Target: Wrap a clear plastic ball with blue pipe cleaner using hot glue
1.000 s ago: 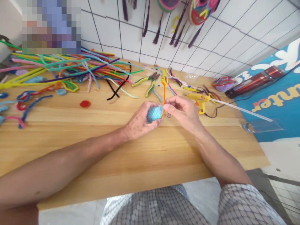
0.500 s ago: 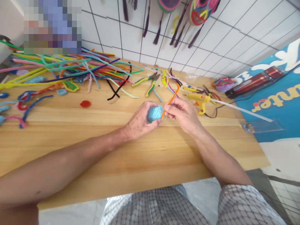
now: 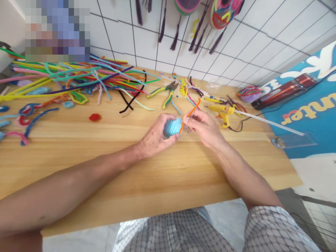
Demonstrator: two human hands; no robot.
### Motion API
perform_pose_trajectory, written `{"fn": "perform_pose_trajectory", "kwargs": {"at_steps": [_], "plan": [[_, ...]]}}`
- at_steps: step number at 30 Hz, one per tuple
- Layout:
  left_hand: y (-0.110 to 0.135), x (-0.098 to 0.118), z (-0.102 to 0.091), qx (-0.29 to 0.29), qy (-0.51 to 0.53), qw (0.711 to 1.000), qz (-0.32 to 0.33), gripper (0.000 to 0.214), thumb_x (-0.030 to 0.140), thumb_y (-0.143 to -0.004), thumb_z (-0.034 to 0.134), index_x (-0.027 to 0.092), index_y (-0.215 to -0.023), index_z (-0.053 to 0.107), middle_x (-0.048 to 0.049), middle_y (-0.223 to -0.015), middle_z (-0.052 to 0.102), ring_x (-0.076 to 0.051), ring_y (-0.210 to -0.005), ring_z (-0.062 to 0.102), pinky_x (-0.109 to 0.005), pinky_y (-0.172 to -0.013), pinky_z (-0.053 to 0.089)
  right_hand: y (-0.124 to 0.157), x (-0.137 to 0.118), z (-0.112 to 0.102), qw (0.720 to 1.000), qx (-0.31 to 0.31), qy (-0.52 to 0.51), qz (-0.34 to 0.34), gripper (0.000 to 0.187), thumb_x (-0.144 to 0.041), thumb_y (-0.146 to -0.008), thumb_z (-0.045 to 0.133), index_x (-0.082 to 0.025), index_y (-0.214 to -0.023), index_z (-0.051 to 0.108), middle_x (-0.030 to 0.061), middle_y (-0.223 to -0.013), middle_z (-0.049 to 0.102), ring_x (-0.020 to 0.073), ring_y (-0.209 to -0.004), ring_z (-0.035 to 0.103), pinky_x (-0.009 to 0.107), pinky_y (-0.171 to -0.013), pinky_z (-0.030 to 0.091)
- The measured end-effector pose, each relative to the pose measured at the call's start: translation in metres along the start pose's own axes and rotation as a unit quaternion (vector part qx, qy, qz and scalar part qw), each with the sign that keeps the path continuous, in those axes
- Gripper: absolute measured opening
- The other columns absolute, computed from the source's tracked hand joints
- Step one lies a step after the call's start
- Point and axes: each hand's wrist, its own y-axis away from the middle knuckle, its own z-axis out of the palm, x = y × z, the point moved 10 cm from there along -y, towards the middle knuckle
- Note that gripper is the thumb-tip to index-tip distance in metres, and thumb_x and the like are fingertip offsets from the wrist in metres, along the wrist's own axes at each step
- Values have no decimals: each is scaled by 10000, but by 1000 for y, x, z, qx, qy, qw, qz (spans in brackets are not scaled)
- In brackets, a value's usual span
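Observation:
My left hand [image 3: 154,136] is closed around a light blue ball wound from pipe cleaner [image 3: 172,126], held just above the wooden table [image 3: 110,168]. My right hand [image 3: 203,126] pinches an orange pipe cleaner [image 3: 193,111] right beside the ball. The orange stem slants up and to the right from the ball's edge. A small metal ring shows under my right fingers, partly hidden.
A heap of coloured pipe cleaners [image 3: 73,78] covers the table's back left. Green-handled pliers [image 3: 166,91] lie behind my hands. A yellow glue gun [image 3: 223,112] with a long glue stick rests to the right. A small red disc [image 3: 95,117] lies on the left.
The orange pipe cleaner has swung from upright to a slant toward the right. My right hand's fingers have closed in tighter beside the ball. My left hand has stayed put.

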Motion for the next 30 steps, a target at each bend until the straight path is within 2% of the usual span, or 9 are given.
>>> {"fn": "perform_pose_trajectory", "kwargs": {"at_steps": [8, 14, 18, 23, 27, 30], "plan": [[0, 2, 0, -10, 10, 1000, 12, 510, 332, -943, 697, 233, -1379, 452, -127, -1334, 605, -266, -1219, 634, -453, -1044, 559, -4, 9, 1, 1000, -3, 11, -6, 357, -519, -761, 865, -225, -821, 672, -23, -778, 618, 145, -727, 530, 318, -713, 453], [0, 4, 2, -15, 23, 999, 24, 508, 302, -945, 690, 230, -1391, 457, -134, -1364, 596, -275, -1268, 618, -460, -1091, 534, -3, 14, 3, 1000, 3, -4, -12, 344, -505, -753, 872, -232, -827, 676, -2, -913, 653, 165, -844, 581, 323, -788, 476], [0, -1, 2, -26, 36, 999, -3, 491, 373, -972, 693, 233, -1385, 467, -135, -1371, 598, -278, -1269, 615, -468, -1096, 528, -3, 20, 4, 1000, 8, -10, -4, 354, -522, -751, 869, -235, -836, 680, 5, -965, 674, 176, -894, 596, 325, -817, 485], [-1, -9, 2, -42, 91, 994, -47, 391, 496, -1065, 556, 238, -1357, 516, -118, -1349, 631, -260, -1242, 630, -441, -1083, 534, -4, 24, 3, 1000, 10, -3, -7, 367, -532, -755, 868, -230, -870, 693, 17, -1043, 708, 169, -887, 611, 329, -831, 502], [-2, -13, 3, -43, 84, 993, -66, 478, 518, -1011, 644, 222, -1369, 531, -124, -1342, 648, -266, -1207, 646, -434, -1041, 557, -5, 23, 2, 1000, 3, 15, -23, 340, -528, -790, 851, -235, -882, 703, 19, -1036, 716, 177, -916, 630, 331, -851, 513], [-3, -14, 5, -49, 54, 994, -81, 558, 509, -970, 692, 204, -1410, 532, -142, -1388, 655, -292, -1249, 650, -473, -1093, 543, -5, 24, 2, 999, -3, 19, -28, 328, -526, -805, 840, -243, -899, 704, 13, -1009, 714, 184, -930, 640, 332, -856, 521]]}}
